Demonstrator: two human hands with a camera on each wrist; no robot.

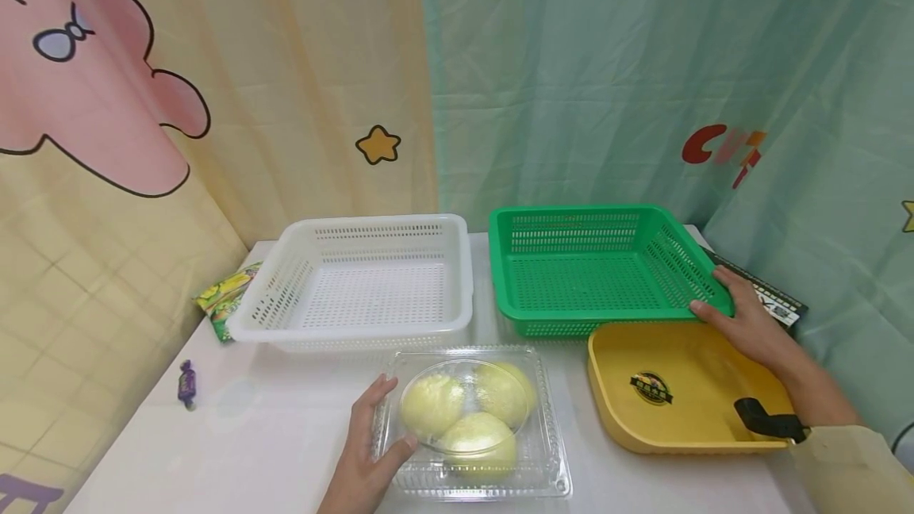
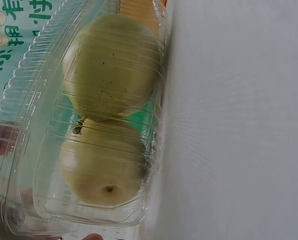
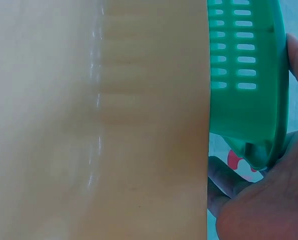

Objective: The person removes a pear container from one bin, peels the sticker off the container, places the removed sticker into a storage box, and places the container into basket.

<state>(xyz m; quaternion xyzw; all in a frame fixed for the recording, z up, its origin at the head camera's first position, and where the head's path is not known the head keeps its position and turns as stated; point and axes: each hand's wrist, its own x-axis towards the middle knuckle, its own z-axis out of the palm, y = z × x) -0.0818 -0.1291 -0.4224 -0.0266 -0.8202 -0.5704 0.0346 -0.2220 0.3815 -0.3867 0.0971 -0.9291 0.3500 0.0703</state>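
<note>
A clear plastic clamshell box (image 1: pixel 550 450) stands on the table in the head view with three round, pale yellow-green pears (image 1: pixel 480 444) inside. At its left side my left hand (image 1: pixel 367 446) holds the rim, thumb over the lid; the other fingers are partly hidden. Two pears (image 2: pixel 108 67) show through the box wall in the left wrist view. My right hand (image 1: pixel 750 324) grips the front right corner of a green perforated basket (image 1: pixel 500 276), with its thumb over the rim. Beneath that hand is a yellow tray (image 1: pixel 700 387), overlapping the basket's front in view.
Left of the green basket stands a white perforated basket (image 1: pixel 457 324). A green and yellow packet (image 1: pixel 228 296) lies beside it, and a purple-wrapped candy (image 1: pixel 187 385) lies nearer. Behind the green basket's right side is a black printed board (image 1: pixel 767 292). A curtain (image 1: pixel 557 101) hangs behind everything.
</note>
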